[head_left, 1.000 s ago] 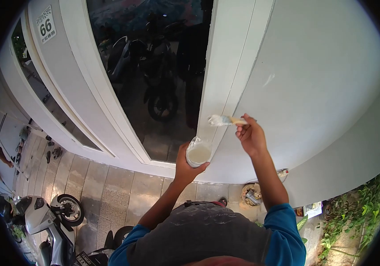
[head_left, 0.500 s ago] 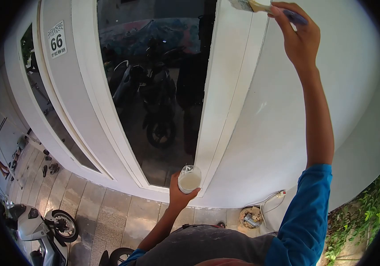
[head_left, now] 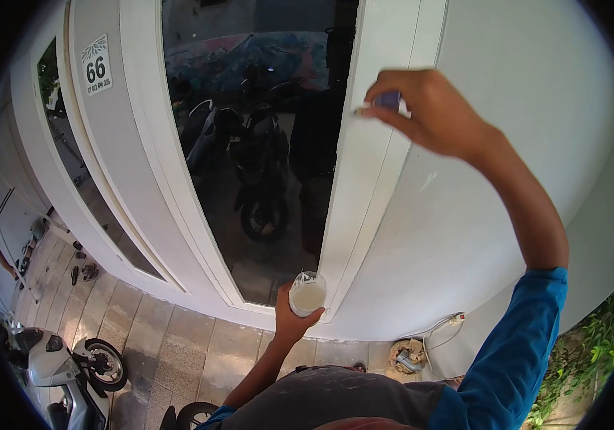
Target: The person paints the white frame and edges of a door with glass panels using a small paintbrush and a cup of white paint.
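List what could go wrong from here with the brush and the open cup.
The brush, held in the right hand by the white frame, could slip and smear the dark glass alongside. The open cup in the left hand might tip, spilling pale liquid onto the paving.

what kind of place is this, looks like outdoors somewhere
Probably the paved front of a house or small building: a sign reading 66 is on its front, a motorbike stands on the paving, and leafy plants show at right.
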A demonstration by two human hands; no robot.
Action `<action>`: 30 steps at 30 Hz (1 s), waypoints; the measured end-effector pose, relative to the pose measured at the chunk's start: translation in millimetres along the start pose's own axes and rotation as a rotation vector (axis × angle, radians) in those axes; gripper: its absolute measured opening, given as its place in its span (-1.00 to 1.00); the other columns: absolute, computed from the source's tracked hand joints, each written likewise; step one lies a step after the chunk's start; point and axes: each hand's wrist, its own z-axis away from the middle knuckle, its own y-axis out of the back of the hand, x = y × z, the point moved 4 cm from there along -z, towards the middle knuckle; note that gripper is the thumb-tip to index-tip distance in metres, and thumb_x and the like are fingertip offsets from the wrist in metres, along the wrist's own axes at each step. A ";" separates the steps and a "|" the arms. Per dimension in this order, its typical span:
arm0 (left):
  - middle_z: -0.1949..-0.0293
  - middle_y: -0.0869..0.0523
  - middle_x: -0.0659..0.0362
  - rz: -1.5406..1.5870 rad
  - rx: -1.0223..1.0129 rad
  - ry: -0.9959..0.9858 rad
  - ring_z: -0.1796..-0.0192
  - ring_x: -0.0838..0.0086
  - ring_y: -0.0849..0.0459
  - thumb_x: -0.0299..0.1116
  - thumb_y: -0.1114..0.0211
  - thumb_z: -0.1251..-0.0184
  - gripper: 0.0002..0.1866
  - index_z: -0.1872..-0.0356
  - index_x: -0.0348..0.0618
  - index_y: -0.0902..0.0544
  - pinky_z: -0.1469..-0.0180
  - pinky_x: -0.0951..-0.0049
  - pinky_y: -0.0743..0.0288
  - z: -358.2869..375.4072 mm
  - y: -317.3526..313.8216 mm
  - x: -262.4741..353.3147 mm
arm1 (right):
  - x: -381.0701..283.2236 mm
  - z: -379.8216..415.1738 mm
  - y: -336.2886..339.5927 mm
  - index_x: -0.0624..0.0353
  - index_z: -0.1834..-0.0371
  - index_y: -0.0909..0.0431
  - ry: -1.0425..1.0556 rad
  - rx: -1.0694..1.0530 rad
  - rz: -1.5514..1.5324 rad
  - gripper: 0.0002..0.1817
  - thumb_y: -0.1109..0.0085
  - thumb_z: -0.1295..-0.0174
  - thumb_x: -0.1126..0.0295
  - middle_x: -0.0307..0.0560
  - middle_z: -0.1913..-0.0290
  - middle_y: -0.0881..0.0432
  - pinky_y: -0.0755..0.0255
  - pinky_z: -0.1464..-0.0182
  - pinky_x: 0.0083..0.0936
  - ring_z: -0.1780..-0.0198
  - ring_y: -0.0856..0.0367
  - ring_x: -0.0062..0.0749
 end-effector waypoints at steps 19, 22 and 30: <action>-0.14 -0.59 0.00 -0.002 -0.022 -0.013 -0.23 0.21 -0.62 -0.35 -0.72 0.09 -0.08 -0.33 -0.25 -0.38 -0.31 0.19 -0.48 -4.0 -5.7 6.6 | -18.4 -0.5 -7.1 0.25 0.24 -0.74 0.178 -0.105 0.084 -0.82 -0.40 -0.33 0.34 0.05 0.21 -0.80 -0.67 0.03 -0.31 0.19 -0.81 -0.12; -0.15 -0.59 -0.01 -0.003 -0.045 -0.013 -0.23 0.21 -0.62 -0.35 -0.73 0.09 -0.08 -0.33 -0.26 -0.38 -0.31 0.19 -0.48 -0.8 -7.6 2.2 | 19.3 -39.4 19.2 0.16 0.11 -0.75 0.104 0.059 0.094 -0.85 -0.37 -0.41 0.33 -0.01 0.27 -0.77 -0.66 0.14 -0.41 0.30 -0.79 -0.24; -0.17 -0.58 -0.01 -0.031 -0.027 -0.038 -0.25 0.20 -0.61 -0.35 -0.72 0.08 -0.07 -0.35 -0.28 -0.37 -0.32 0.19 -0.47 0.3 -5.9 6.3 | 34.3 -92.6 113.2 0.29 0.20 -0.71 0.331 0.379 0.442 -0.80 -0.31 -0.45 0.34 0.02 0.33 -0.77 -0.63 0.24 -0.41 0.35 -0.73 -0.34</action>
